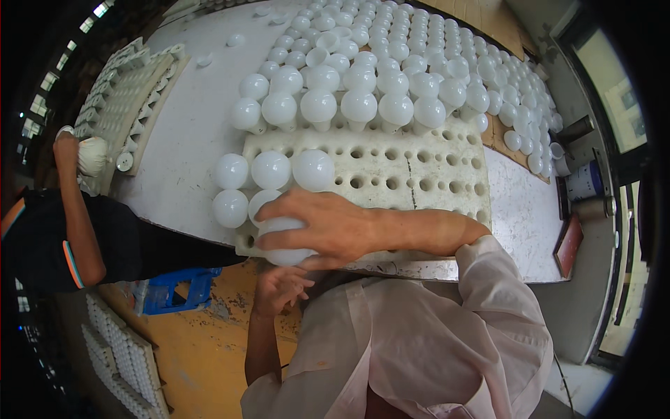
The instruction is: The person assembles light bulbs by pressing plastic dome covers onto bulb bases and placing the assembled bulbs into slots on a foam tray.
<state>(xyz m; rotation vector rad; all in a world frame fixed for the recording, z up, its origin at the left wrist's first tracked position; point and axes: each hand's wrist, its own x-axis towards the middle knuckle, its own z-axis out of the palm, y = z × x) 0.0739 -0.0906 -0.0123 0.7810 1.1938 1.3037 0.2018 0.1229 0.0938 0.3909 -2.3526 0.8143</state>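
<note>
My right hand point(321, 227) reaches in from the right across a white foam tray point(436, 181) with rows of holes. Its fingers are closed around a white light bulb globe point(288, 255) at the tray's near left edge; the fingers hide part of it and a neighbouring globe. More globes stand beside it on the tray, among them a globe point(271, 170) just beyond the hand. My left hand point(279, 286) is below the held globe, close to the table edge, its fingers loosely bent and apart with nothing visible in them.
Many white globes point(359, 103) stand in rows on the tray's far side and behind it. At left, a co-worker's hand point(66, 146) is by another rack of parts point(146, 105). A blue plastic crate point(174, 292) sits below the table; a red panel point(569, 244) is at right.
</note>
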